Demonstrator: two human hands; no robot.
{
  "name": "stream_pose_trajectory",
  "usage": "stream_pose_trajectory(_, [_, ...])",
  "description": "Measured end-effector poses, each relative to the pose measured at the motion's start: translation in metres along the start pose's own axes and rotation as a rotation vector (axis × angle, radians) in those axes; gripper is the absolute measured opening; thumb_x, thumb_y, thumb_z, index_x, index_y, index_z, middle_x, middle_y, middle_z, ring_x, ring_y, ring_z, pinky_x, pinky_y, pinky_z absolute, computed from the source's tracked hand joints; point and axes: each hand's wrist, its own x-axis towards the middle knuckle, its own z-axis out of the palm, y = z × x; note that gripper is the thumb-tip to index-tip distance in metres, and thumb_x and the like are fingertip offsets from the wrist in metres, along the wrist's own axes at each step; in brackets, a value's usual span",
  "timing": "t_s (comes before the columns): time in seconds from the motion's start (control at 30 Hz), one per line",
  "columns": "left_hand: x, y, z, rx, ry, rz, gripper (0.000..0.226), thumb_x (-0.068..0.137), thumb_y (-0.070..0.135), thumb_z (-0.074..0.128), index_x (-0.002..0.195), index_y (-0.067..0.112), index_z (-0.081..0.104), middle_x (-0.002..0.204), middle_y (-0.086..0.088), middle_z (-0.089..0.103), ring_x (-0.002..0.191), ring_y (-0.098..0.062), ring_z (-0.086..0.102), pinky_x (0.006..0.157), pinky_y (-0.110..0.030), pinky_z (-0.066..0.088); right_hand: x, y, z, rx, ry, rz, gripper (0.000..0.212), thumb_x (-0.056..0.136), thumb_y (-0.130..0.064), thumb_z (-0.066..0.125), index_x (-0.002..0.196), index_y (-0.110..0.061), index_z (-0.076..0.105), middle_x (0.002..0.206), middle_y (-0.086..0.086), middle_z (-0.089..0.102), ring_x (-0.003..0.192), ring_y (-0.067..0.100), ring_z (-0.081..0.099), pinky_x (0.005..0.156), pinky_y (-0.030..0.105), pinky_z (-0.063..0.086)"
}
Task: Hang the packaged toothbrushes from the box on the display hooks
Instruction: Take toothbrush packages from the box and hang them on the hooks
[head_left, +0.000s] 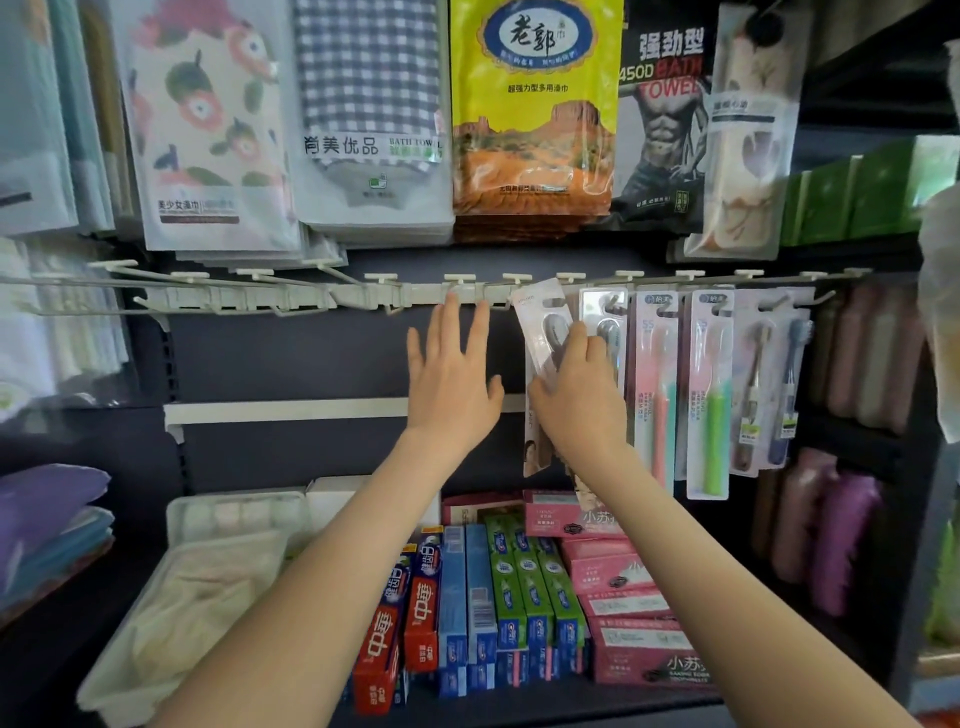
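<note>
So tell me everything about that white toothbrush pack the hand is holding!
The white toothbrush pack is a long, flat card with a clear plastic bubble; grey brush heads show through near the top. It leans, top to the left, its top at the hook rail. The right hand holds its middle. Whether it hangs on a hook cannot be told.

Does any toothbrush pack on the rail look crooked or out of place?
Yes. The white pack held by the right hand is tilted, its top leaning left, while the pink packs further right hang straight. Whether it sits on a hook, I cannot tell.
</note>
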Motion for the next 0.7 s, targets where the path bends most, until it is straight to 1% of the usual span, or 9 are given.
stream_pose_trajectory(0.1, [0.006, 0.001, -0.002, -0.007, 0.032, -0.010, 0.079, 0.096, 0.031, 0.050, 0.154, 0.012, -0.001, 0.161, -0.013, -0.003, 0.149, -0.027, -0.004, 0.118, -0.047, -0.001, 0.000, 0.002, 0.000, 0.008, 0.006, -0.006, 0.069, 0.090, -0.020, 0.057, 0.146, -0.004, 0.019, 0.138, 0.014, 0.037, 0.120, 0.028, 0.044, 0.083, 0.035, 0.047])
stream_pose_trajectory(0.27, [0.007, -0.005, 0.000, -0.010, 0.003, -0.020, 0.080, 0.096, 0.029, 0.050, 0.154, 0.007, -0.001, 0.162, -0.009, -0.002, 0.149, -0.024, -0.005, 0.119, -0.044, -0.003, -0.005, 0.011, -0.001, 0.050, -0.002, -0.018, 0.071, 0.087, -0.016, 0.059, 0.146, -0.007, 0.021, 0.138, 0.013, 0.036, 0.120, 0.030, 0.044, 0.086, 0.040, 0.051])
stream_pose_trajectory(0.4, [0.007, -0.006, 0.002, -0.015, -0.011, -0.020, 0.082, 0.095, 0.032, 0.052, 0.154, 0.007, 0.001, 0.162, -0.008, -0.003, 0.149, -0.024, -0.007, 0.118, -0.044, -0.005, -0.010, 0.011, 0.000, 0.052, -0.027, -0.030, 0.069, 0.087, -0.016, 0.060, 0.144, -0.008, 0.024, 0.135, 0.011, 0.037, 0.117, 0.028, 0.045, 0.082, 0.034, 0.047])
stream_pose_trajectory(0.47, [0.007, -0.007, 0.002, -0.005, -0.014, -0.020, 0.082, 0.094, 0.034, 0.052, 0.154, 0.007, 0.002, 0.162, -0.007, -0.003, 0.149, -0.024, -0.007, 0.118, -0.045, -0.006, -0.007, 0.010, 0.001, 0.061, -0.035, -0.006, 0.068, 0.088, -0.016, 0.060, 0.145, -0.006, 0.023, 0.136, 0.013, 0.036, 0.119, 0.029, 0.045, 0.084, 0.034, 0.046])
stream_pose_trajectory(0.6, [0.007, -0.010, 0.002, 0.024, -0.013, -0.006, 0.082, 0.094, 0.035, 0.052, 0.154, 0.010, 0.003, 0.162, -0.005, -0.003, 0.149, -0.024, -0.007, 0.118, -0.046, -0.005, 0.000, 0.003, 0.007, 0.027, -0.041, 0.018, 0.068, 0.091, -0.016, 0.057, 0.147, -0.002, 0.020, 0.141, 0.016, 0.035, 0.123, 0.031, 0.044, 0.090, 0.037, 0.047])
stream_pose_trajectory(0.7, [0.006, -0.014, -0.001, 0.034, -0.012, 0.006, 0.081, 0.094, 0.034, 0.053, 0.154, 0.011, 0.003, 0.163, -0.004, -0.002, 0.149, -0.024, -0.007, 0.118, -0.047, -0.004, 0.000, 0.003, 0.012, 0.052, -0.040, 0.043, 0.067, 0.090, -0.014, 0.057, 0.145, -0.002, 0.022, 0.141, 0.016, 0.035, 0.121, 0.031, 0.045, 0.090, 0.038, 0.049])
